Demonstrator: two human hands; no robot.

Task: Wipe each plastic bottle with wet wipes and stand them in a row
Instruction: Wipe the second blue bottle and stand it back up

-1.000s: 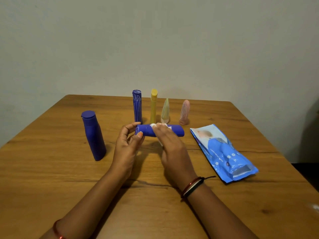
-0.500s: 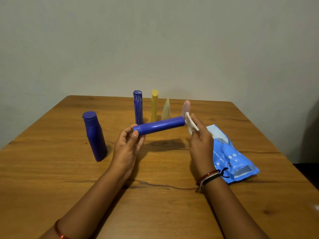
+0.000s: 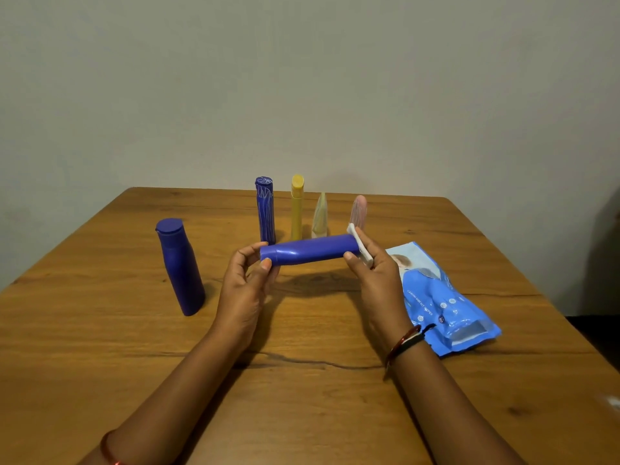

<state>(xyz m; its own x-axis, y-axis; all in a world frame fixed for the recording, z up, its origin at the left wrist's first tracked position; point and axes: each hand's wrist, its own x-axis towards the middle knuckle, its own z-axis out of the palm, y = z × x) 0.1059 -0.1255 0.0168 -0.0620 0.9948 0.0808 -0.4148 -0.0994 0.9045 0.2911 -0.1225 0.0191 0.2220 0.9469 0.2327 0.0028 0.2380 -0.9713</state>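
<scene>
Left hand [image 3: 246, 283] pinches the cap end of the blue bottle [image 3: 308, 253], thumb on the near side and fingers curled over the top. Right hand [image 3: 372, 273] presses a folded wet wipe [image 3: 359, 245] against the bottle's flat base, thumb hooked under the body. The bottle is horizontal, held in the air above the table [image 3: 100, 347], in front of the row.

Risks, as I read it:
- The grip is only at the two ends. A wet base plus a smooth body means the bottle could slip from the pinch and drop onto the table.
- The row sits just behind the hands: patterned blue bottle [image 3: 265, 209], yellow bottle [image 3: 297, 208], pale tube [image 3: 320, 216], pink tube [image 3: 358, 211]. All are tall and narrow. The pink one is right behind the right hand's fingers, so a careless swing could knock it over and take its neighbours down with it.
- Standing this bottle up in the row means reaching past or beside those, probably at the right end. Clearance looks tight.
- The dark blue bottle [image 3: 179, 266] stands alone at left, apart from the row, and is likely still to be wiped. It leans in the wide-angle view; I can't tell whether the tilt is real.

The wipes pack [image 3: 446, 303] lies flat at right, near the right wrist.

The surface is a wooden tabletop with visible grain and a dark crack line running across near the forearms. A plain pale wall is behind, with a dark area at the far right edge.
</scene>
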